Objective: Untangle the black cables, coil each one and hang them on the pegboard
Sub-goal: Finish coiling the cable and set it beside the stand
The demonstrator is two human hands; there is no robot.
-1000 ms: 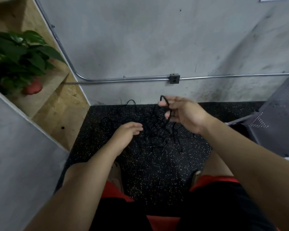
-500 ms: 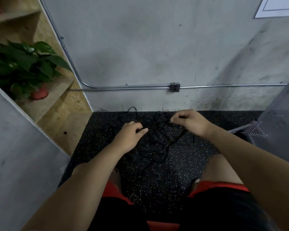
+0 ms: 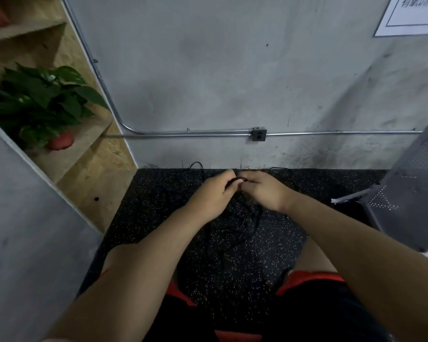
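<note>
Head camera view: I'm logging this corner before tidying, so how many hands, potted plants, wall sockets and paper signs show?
Hands: 2, the left hand and right hand, both closed on the black cables
Potted plants: 1
Wall sockets: 1
Paper signs: 1
Total: 5

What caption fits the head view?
Both hands, left and right, pinch black cables tangled on the speckled floor.
</note>
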